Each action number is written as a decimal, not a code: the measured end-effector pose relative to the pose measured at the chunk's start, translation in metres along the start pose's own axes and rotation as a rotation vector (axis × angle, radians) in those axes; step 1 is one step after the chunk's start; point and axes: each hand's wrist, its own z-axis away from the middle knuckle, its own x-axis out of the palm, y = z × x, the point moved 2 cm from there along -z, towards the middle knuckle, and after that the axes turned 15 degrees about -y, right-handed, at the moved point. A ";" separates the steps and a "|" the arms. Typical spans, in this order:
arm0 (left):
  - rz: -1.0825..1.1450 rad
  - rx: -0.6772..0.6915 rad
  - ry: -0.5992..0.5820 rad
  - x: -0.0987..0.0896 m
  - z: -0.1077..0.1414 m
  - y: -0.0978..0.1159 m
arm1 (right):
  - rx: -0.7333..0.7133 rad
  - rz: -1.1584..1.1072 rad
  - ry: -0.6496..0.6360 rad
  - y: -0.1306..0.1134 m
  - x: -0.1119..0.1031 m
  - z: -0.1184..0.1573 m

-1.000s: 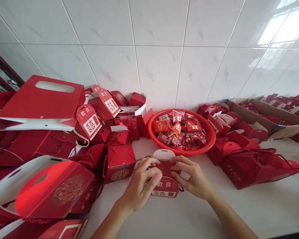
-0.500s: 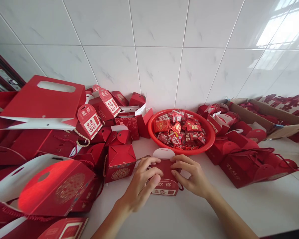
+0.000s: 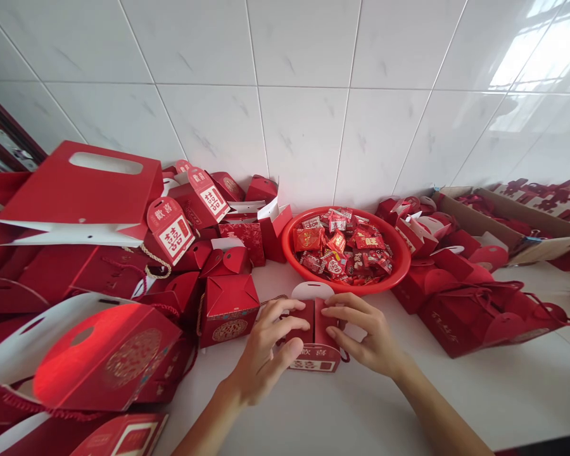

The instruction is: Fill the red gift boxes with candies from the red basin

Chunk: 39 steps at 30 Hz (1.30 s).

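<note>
A small red gift box (image 3: 316,351) with white and gold characters stands on the white surface in front of me. My left hand (image 3: 270,345) curves around its left side, fingertips resting on one top flap and thumb apart near the front. My right hand (image 3: 368,329) holds the opposite side, its fingers bent over the other flap. Between the two red flaps runs a narrow dark gap; the inside is hidden. Behind them a rounded white tab (image 3: 312,290) with a slot stands up. Just beyond the box sits a red plastic basket (image 3: 399,272) full of wrapped candies (image 3: 342,247).
Red gift boxes (image 3: 230,310) are piled along the left, some with rope handles. To the right lie more red boxes (image 3: 470,316) and a cardboard carton (image 3: 546,248) holding red items. A tiled wall (image 3: 304,139) rises behind the counter (image 3: 361,405).
The top flaps of the box, which lay together, now show a dark gap between them. My left thumb has moved slightly left and down; the hands otherwise stay in place.
</note>
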 end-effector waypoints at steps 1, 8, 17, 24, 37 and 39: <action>-0.009 0.001 -0.003 0.000 0.000 0.000 | -0.001 0.012 -0.017 0.000 0.001 0.000; -0.076 -0.017 -0.028 0.001 -0.003 0.001 | 0.025 0.054 -0.082 0.002 0.007 0.001; -0.057 0.039 -0.005 0.004 -0.002 -0.008 | -0.006 0.007 -0.021 0.000 0.007 0.000; 0.058 -0.008 0.076 0.003 -0.001 -0.010 | 0.084 0.005 0.167 0.000 -0.006 -0.001; 0.156 -0.172 -0.098 0.000 -0.001 -0.014 | 0.427 -0.075 -0.299 0.011 0.001 0.005; 0.162 -0.181 -0.114 -0.001 -0.002 -0.012 | 0.465 -0.106 -0.320 0.012 0.002 0.004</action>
